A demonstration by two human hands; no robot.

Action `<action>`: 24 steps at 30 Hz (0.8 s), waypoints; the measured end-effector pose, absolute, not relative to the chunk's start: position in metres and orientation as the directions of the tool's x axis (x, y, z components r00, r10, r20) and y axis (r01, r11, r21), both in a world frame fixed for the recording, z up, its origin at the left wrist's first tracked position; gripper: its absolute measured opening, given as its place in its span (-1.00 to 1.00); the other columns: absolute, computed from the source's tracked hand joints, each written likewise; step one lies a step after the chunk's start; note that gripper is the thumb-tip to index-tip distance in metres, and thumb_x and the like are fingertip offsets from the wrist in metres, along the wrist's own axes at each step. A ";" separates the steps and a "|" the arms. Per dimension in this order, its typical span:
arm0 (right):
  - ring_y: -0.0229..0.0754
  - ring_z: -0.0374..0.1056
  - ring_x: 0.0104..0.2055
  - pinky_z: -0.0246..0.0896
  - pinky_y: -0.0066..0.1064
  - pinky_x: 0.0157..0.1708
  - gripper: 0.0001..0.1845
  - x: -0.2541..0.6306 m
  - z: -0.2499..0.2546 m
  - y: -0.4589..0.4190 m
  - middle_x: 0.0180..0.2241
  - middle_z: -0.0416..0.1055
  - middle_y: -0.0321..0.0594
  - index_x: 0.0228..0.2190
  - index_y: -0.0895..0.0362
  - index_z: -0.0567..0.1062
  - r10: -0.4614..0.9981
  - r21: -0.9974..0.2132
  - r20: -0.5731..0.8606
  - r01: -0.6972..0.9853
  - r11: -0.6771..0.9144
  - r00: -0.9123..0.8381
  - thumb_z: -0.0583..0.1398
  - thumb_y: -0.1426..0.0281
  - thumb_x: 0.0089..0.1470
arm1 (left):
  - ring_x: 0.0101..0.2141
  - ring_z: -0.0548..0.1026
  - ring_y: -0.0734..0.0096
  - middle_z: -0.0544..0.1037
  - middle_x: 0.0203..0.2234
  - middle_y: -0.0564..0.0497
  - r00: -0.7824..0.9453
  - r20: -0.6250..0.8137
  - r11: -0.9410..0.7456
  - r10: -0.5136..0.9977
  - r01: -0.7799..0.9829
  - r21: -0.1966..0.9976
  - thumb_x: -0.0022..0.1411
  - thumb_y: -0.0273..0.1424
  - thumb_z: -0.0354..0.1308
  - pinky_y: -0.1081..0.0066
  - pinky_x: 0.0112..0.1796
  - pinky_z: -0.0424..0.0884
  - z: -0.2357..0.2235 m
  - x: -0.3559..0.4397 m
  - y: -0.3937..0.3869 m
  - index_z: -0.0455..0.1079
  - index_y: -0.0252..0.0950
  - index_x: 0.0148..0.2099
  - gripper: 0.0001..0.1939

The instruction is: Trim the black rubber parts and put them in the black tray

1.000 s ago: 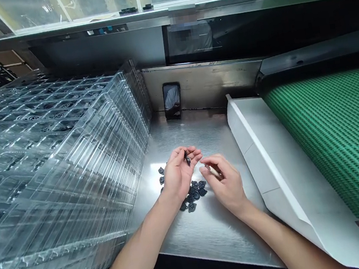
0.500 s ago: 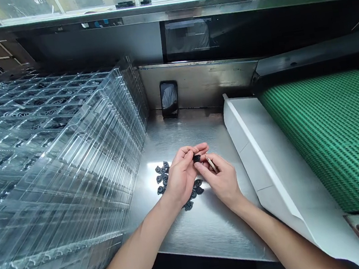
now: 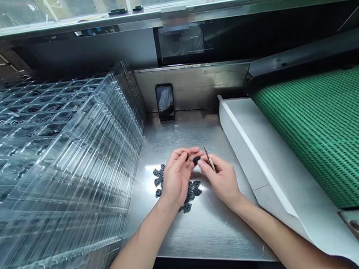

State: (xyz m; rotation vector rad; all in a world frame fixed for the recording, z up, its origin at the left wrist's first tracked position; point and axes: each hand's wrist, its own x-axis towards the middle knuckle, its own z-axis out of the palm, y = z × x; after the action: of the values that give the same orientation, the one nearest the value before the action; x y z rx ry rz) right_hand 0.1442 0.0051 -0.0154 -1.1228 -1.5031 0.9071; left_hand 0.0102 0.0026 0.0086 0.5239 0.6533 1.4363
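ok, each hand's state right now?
Left hand: partly curled; whether its grip holds anything is unclear.
Right hand: closed, holding black part and slim tool.

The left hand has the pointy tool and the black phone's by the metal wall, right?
Not quite: the right hand has the thin, pointed, brown-and-cream tool, as the head view shows. The rectangular black phone is by the grey metal wall.

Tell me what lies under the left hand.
Small black parts show on the metal surface at either side of the left hand; whatever lies directly beneath it is covered.
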 end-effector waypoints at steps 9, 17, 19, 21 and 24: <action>-0.26 0.09 -0.51 0.00 -0.41 -0.48 -0.71 0.147 -0.006 0.004 -0.56 0.20 -0.39 -0.43 0.09 0.46 0.960 -0.953 0.277 0.114 0.281 -0.047 0.23 0.18 0.24 | -0.52 0.29 0.56 0.35 -0.48 0.09 0.056 -0.163 0.165 0.985 -0.582 0.796 0.21 -0.36 0.24 0.55 -0.56 0.18 0.008 0.008 0.002 0.42 -0.31 -0.20 -0.86; -0.33 -0.07 -0.56 -0.19 -0.44 -0.57 -0.61 0.148 -0.007 0.005 -0.57 0.07 -0.43 -0.42 0.11 0.42 0.990 -0.978 0.110 -0.188 0.093 -0.086 0.31 0.05 0.18 | -0.45 0.35 0.46 0.45 -0.43 0.05 0.047 0.130 -0.126 0.990 -0.066 0.990 0.37 -0.30 0.16 0.46 -0.42 0.28 0.009 0.008 -0.004 0.53 -0.25 0.01 -0.76; -0.36 -0.11 -0.58 -0.24 -0.46 -0.60 -0.57 0.146 -0.007 0.005 -0.57 0.06 -0.44 -0.44 0.10 0.38 0.989 -0.955 0.069 -0.296 0.027 -0.133 0.34 0.04 0.13 | -0.29 0.46 0.39 0.55 -0.24 -0.03 0.055 0.266 -0.271 0.962 0.124 0.955 0.43 -0.33 0.10 0.42 -0.28 0.34 0.010 0.007 -0.006 0.51 -0.24 0.05 -0.75; -0.37 -0.12 -0.59 -0.27 -0.47 -0.62 -0.54 0.145 -0.008 0.005 -0.57 0.07 -0.43 -0.47 0.10 0.36 0.984 -0.935 0.042 -0.355 -0.023 -0.174 0.37 0.03 0.10 | -0.18 0.49 0.33 0.57 -0.15 -0.07 0.089 0.414 -0.421 0.906 0.295 0.858 0.48 -0.35 0.03 0.37 -0.17 0.35 0.009 0.006 -0.007 0.47 -0.26 0.05 -0.75; -0.37 -0.12 -0.59 -0.29 -0.48 -0.63 -0.51 0.142 -0.009 0.004 -0.57 0.12 -0.40 -0.49 0.11 0.36 0.977 -0.922 0.012 -0.380 -0.073 -0.215 0.37 -0.01 0.07 | -0.23 0.50 0.31 0.56 -0.23 -0.08 0.135 0.542 -0.537 0.829 0.461 0.707 0.52 -0.35 -0.05 0.35 -0.19 0.33 0.004 0.005 -0.007 0.41 -0.28 -0.01 -0.77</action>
State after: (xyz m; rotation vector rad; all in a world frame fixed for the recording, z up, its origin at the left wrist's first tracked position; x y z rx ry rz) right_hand 0.1422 0.0038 -0.0095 -0.8209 -1.0399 1.5487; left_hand 0.0048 -0.0066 0.0041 2.0498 1.2437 1.3679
